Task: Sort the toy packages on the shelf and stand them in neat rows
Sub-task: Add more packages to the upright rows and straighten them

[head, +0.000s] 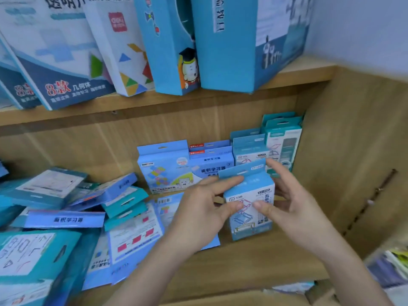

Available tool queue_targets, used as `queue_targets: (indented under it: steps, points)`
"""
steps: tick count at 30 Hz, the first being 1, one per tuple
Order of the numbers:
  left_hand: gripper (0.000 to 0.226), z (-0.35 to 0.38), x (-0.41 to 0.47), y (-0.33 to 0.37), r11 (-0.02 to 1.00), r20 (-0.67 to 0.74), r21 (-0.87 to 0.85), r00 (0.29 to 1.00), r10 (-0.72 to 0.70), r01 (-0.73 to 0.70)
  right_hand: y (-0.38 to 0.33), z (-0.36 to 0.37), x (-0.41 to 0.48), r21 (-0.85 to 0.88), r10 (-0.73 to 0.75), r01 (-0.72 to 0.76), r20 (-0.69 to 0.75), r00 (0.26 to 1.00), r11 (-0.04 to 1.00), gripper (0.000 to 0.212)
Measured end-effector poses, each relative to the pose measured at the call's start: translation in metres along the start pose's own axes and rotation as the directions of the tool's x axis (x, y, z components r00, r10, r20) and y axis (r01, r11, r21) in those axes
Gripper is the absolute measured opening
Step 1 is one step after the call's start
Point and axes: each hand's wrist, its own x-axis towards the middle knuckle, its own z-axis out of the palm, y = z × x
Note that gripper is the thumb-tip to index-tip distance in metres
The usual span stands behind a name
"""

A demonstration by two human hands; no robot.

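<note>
Light-blue cardboard toy package (pixel 249 204), upright at lower centre-right on wooden shelf (pixel 254 259). Pinched at front by left hand (pixel 203 215) and right hand (pixel 293 206). Probably light, stiff, crushable; best held by side edges.

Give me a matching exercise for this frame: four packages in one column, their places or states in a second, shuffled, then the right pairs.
Things:
1. Light-blue package with pink linked frames
2. Package with coloured tiles and a bear
3. White tangram box
4. Package with pink rectangles

States:
A. Lying flat on the lower shelf
B. Leaning on the upper shelf
C. Upright between the left hand and right hand
D. Standing at the left end of the back row

Pairs: 1-C, 2-D, 3-B, 4-A
</note>
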Motion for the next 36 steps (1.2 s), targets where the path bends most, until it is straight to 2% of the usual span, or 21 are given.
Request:
queue_targets:
  steps: [4, 11, 17, 21, 26, 32, 36]
  points:
    - [0.045, 0.022, 0.02, -0.013, 0.999, -0.054, -0.046, 0.999, -0.009, 0.007, 0.02, -0.01, 0.01, -0.04, 0.016, -0.02, -0.097, 0.995, 0.999, 0.068]
    - [0.04, 0.056, 0.055, -0.032, 0.999, -0.11, -0.031, 0.993, -0.036, 0.033, 0.047, -0.016, 0.044, -0.129, 0.101, -0.121, -0.148, 0.984, 0.984, 0.057]
    - [0.05, 0.064, 0.066, -0.038, 0.993, -0.161, -0.098, 0.983, -0.083, 0.068, 0.064, -0.011, 0.056, -0.192, 0.163, -0.197, -0.178, 0.97, 0.961, 0.059]
    - [0.057, 0.065, 0.064, -0.047, 0.989, -0.172, -0.1, 0.977, -0.124, 0.108, 0.061, -0.012, 0.056, -0.138, 0.188, -0.213, -0.178, 0.966, 0.967, 0.052]
    - [0.06, 0.08, 0.062, -0.06, 0.987, -0.155, -0.029, 0.974, -0.162, 0.16, 0.053, -0.012, 0.061, 0.103, 0.22, -0.208, -0.122, 0.968, 0.973, 0.017]
    - [0.061, 0.092, 0.07, -0.06, 0.989, -0.21, 0.047, 0.969, -0.129, 0.142, 0.059, -0.014, 0.071, 0.113, 0.227, -0.207, -0.226, 0.947, 0.972, 0.024]
    - [0.06, 0.096, 0.071, -0.062, 0.99, -0.24, 0.045, 0.964, -0.116, 0.131, 0.06, -0.014, 0.076, 0.181, 0.227, -0.188, -0.225, 0.948, 0.965, 0.022]
